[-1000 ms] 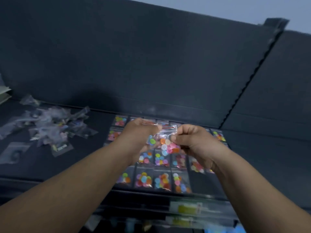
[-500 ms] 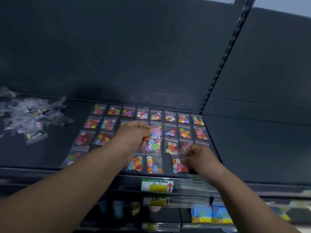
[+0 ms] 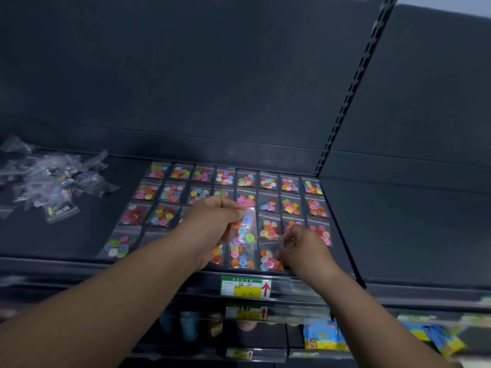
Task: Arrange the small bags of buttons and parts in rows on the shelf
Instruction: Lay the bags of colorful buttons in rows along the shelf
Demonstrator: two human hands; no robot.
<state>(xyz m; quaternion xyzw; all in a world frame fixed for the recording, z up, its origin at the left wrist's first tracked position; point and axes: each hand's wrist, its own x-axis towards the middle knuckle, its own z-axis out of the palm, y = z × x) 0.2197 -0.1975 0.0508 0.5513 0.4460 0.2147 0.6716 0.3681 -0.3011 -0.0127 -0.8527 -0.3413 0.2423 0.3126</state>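
Small clear bags of coloured buttons lie in rows (image 3: 265,197) on the dark shelf (image 3: 79,235). My left hand (image 3: 212,224) pinches the top of one bag of buttons (image 3: 243,229) and holds it hanging above the front rows. My right hand (image 3: 303,248) pinches the top edge of another bag (image 3: 269,258) that lies in the front row near the shelf's right end. A loose heap of unsorted clear bags (image 3: 50,184) lies at the shelf's left.
A slotted upright (image 3: 345,102) marks the shelf's right end, with another dark shelf section beyond it. A green and yellow price tag (image 3: 245,287) sits on the front rail. Lower shelves hold more tags and blue and yellow packets (image 3: 322,337).
The two hands have parted: the left keeps one bag raised, the right has dropped to the front row with another bag. The view has shifted, showing more rows.
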